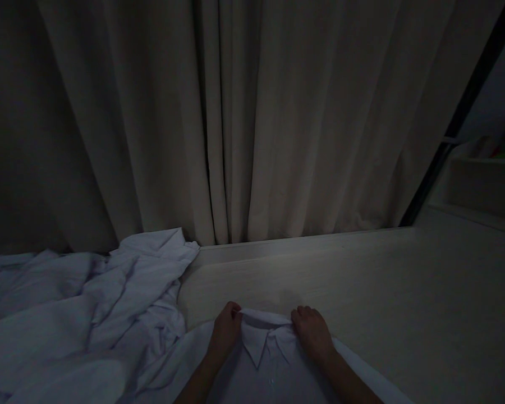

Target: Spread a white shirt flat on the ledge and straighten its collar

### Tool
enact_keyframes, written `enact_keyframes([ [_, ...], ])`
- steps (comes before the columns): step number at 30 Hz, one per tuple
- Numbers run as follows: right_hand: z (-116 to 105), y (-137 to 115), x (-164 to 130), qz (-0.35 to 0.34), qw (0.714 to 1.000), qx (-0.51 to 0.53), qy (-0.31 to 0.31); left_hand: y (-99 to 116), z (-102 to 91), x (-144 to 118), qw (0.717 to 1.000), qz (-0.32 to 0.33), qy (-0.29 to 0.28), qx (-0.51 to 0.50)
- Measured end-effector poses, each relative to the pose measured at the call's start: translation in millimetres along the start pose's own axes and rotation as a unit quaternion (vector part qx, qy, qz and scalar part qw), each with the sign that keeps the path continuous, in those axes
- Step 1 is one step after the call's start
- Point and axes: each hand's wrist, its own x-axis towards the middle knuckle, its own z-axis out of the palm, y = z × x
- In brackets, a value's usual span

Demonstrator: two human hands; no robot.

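A white collared shirt (269, 370) lies flat, front up, on a pale wooden table (404, 292) at the bottom middle of the view. My left hand (225, 331) pinches the left side of the shirt's collar (263, 321). My right hand (312, 331) rests on the collar's right side with its fingers curled over the edge. Both forearms come in from the bottom edge over the shirt's shoulders. The lower part of the shirt is out of view.
A heap of crumpled white clothes (76, 314) covers the table's left part. Beige curtains (244, 112) hang close behind the table. A dark pole (458, 118) slants at the right, next to a pale shelf (483, 179). The scene is dim.
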Motion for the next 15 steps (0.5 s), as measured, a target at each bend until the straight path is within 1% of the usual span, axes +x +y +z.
enact_keyframes([
  [3,-7,4,2,0.028,0.999,0.041,-0.007,-2,-1.7,2,1.0,-0.012,-0.011,-0.013],
  [7,-12,5,7,0.048,0.995,0.09,0.001,-3,0.0,3,0.998,-0.046,-0.018,-0.037],
  [9,-12,2,10,0.063,0.992,0.113,0.009,-2,4.6,3,0.996,-0.07,-0.012,-0.058],
  [12,-9,-6,13,0.11,0.979,0.164,0.042,1,13.3,1,0.99,-0.108,-0.004,-0.09],
  [15,-7,-14,12,0.145,0.969,0.189,0.057,4,17.2,1,0.988,-0.123,0.001,-0.098],
])
